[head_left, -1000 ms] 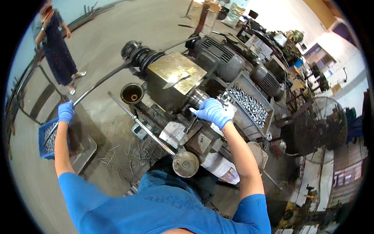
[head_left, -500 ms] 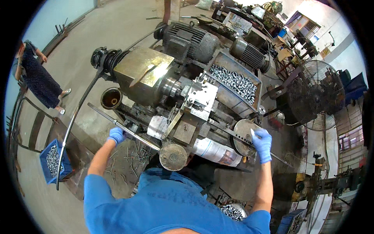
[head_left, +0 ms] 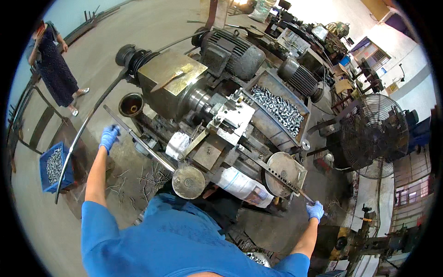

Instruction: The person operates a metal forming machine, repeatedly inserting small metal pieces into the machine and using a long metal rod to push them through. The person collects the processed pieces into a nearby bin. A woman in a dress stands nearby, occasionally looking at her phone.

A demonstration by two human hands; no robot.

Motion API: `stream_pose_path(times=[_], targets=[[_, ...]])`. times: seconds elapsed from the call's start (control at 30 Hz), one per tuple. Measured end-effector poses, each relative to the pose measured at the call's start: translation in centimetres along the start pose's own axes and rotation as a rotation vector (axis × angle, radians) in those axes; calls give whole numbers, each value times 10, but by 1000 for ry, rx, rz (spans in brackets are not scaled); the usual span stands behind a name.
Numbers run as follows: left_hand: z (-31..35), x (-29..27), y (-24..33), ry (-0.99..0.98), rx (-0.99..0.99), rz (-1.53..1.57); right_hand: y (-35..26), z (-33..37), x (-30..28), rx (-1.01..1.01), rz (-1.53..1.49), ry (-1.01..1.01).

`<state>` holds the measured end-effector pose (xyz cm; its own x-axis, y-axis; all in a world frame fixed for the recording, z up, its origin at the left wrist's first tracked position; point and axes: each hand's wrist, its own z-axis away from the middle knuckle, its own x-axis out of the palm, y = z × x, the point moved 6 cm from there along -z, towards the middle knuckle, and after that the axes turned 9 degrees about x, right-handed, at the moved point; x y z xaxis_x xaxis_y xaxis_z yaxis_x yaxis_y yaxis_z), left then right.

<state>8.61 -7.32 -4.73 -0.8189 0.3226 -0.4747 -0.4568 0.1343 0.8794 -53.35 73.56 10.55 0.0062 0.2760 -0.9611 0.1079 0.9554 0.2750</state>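
My left hand [head_left: 109, 137], in a blue glove, is raised at the left of the machine. Its fingers are apart with nothing seen in them, just short of a long steel lever [head_left: 148, 148]. At the right, my gloved right hand [head_left: 315, 211] is closed around the rod end of a lever with a row of holes [head_left: 282, 179]. This lever reaches from the slide past a round metal disc [head_left: 282, 173]. Between my arms stands the greasy lathe-like machine, with its spindle [head_left: 201, 101] facing a tool block [head_left: 233, 121].
A grey bin [head_left: 272, 130] of small metal parts sits behind the slide. More parts fill a blue crate [head_left: 56, 167] at the left. A large fan [head_left: 374, 134] stands at the right. Metal scraps [head_left: 122, 187] litter the floor; a person [head_left: 54, 69] stands far left.
My left hand has moved left and up, away from the lever. My right hand has dropped to the right lever's end and closed on it. The view has shifted slightly.
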Motion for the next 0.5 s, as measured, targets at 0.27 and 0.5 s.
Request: stream_pose_path(times=[0.27,0.5], targets=[[4,18,64,501,-121,582,160,80,82,197,-66,21],[0,46,89,635,-121,659,217,203,111,383,-207,-1]])
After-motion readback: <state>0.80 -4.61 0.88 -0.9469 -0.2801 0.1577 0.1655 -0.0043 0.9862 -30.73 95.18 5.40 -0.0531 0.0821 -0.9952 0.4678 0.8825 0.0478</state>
